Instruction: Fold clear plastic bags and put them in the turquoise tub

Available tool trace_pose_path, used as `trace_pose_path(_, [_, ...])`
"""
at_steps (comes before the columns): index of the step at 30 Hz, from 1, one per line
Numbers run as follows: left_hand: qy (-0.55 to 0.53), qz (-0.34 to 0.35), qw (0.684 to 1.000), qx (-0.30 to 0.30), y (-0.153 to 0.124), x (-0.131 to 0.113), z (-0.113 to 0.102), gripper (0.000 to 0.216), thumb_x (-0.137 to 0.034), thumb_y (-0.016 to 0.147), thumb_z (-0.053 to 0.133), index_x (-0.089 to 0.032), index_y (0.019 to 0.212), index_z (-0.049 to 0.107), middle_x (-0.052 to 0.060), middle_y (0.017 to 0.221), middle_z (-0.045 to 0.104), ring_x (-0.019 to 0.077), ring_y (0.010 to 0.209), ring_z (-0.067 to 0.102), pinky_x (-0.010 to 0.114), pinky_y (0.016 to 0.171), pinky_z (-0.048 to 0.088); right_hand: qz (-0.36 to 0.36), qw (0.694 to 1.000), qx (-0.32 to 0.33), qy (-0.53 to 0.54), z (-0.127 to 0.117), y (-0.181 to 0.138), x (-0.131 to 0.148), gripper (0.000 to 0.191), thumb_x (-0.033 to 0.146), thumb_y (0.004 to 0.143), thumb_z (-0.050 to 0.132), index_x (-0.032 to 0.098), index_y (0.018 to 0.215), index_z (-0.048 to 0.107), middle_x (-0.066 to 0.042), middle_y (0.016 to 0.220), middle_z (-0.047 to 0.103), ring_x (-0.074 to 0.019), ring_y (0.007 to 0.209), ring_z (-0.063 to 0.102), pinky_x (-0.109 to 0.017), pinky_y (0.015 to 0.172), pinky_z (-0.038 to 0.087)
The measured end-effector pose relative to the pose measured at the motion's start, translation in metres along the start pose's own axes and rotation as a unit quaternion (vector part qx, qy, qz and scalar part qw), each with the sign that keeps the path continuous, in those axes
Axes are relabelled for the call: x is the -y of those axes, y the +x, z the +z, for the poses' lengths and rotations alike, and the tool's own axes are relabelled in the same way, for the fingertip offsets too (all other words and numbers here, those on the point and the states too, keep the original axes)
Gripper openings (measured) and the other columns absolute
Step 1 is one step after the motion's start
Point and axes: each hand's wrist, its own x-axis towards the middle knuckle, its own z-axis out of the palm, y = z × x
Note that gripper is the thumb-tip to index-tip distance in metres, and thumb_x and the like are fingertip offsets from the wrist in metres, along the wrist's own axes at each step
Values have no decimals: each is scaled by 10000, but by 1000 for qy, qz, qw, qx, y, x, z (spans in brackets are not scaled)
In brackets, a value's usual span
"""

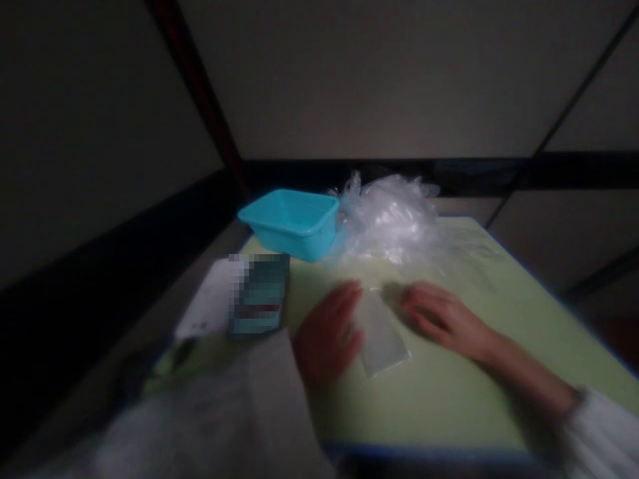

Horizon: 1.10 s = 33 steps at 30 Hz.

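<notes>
A small flat rectangular packet, pale and seemingly in clear plastic [383, 336], lies on the yellow-green tabletop [429, 412]. On its left side is my left hand [329, 336], thumb apart from the fingers and holding nothing; its fingertips are close to the packet's edge. To the packet's right, my right hand [444, 319] rests low over the table with fingers loosely bent and a gap below them. Nothing shows in its grasp. The picture is dim and blurred, so I cannot tell whether either hand touches the packet.
A turquoise plastic tub [314, 243] stands at the back left of the table. Beside it is a heap of crumpled clear plastic [394, 216]. A pixelated dark rectangular object [259, 296] and white paper [210, 299] lie at the left edge. Walls rise behind.
</notes>
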Motion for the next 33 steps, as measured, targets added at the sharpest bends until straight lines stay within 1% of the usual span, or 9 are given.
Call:
trace_pose_path(4, [-29,136,978,152,-6,-24,-5,596,-330,893,425,-98,1422,275,134,1511,262,235,1415,180,435,1155,195,-13,998,28,-55,3,1,-4,221,216,945,368,157,860,563,-74,810,560,-196,768,500,-342,699,424])
trace_pose_path(6, [-42,169,967,187,-5,-27,-5,569,-390,915,402,-134,1414,312,120,1511,267,243,1415,180,452,1153,178,-13,997,37,-65,2,1,-6,225,206,939,368,151,856,569,-81,824,562,-196,777,498,-343,708,422])
trace_pose_path(10, [-50,177,960,213,-4,-24,-4,552,-449,926,393,-188,1410,340,117,1511,269,270,1410,191,481,1137,187,-19,995,47,-82,-1,0,-9,215,198,923,376,146,884,581,-92,852,566,-204,796,498,-348,721,420])
trace_pose_path(19, [-60,242,944,216,10,-19,-5,576,-540,900,404,-227,1384,396,94,1513,266,294,1392,241,479,1124,227,-21,995,39,-86,-1,-1,-8,249,218,929,369,148,870,601,-100,853,589,-212,796,527,-367,723,447])
trace_pose_path(23, [-83,267,938,204,10,-20,-8,643,-543,922,310,-116,1401,350,137,1508,257,256,1410,194,435,1147,197,-12,999,33,-20,0,-1,-7,314,180,926,337,119,1122,574,-146,1109,623,-239,1032,564,-420,886,464])
trace_pose_path(27, [-98,288,926,222,5,-20,-5,710,-547,915,323,-42,1413,294,166,1500,266,244,1405,213,376,1152,212,-30,993,82,74,4,1,-4,438,192,928,315,175,1349,436,-91,1372,502,-219,1280,430,-460,1081,316])
trace_pose_path(29, [-93,292,927,215,2,-20,-1,705,-532,915,332,-17,1397,314,185,1472,325,257,1385,268,366,1144,231,-46,986,112,111,6,3,1,465,258,950,315,191,1408,364,-71,1442,420,-214,1335,357,-461,1122,239])
trace_pose_path(31, [-86,298,932,189,0,-20,5,693,-534,912,324,-2,1353,380,202,1390,447,272,1318,389,367,1116,286,-58,979,141,135,8,6,9,486,303,969,299,183,1441,309,-62,1484,348,-199,1365,300,-433,1140,203])
trace_pose_path(33, [-67,285,943,160,-1,-21,7,639,-558,896,332,-66,1268,497,156,1239,600,254,1175,540,339,1048,380,-69,971,177,143,12,9,18,494,306,983,275,170,1457,270,-54,1500,313,-170,1381,258,-397,1152,180])
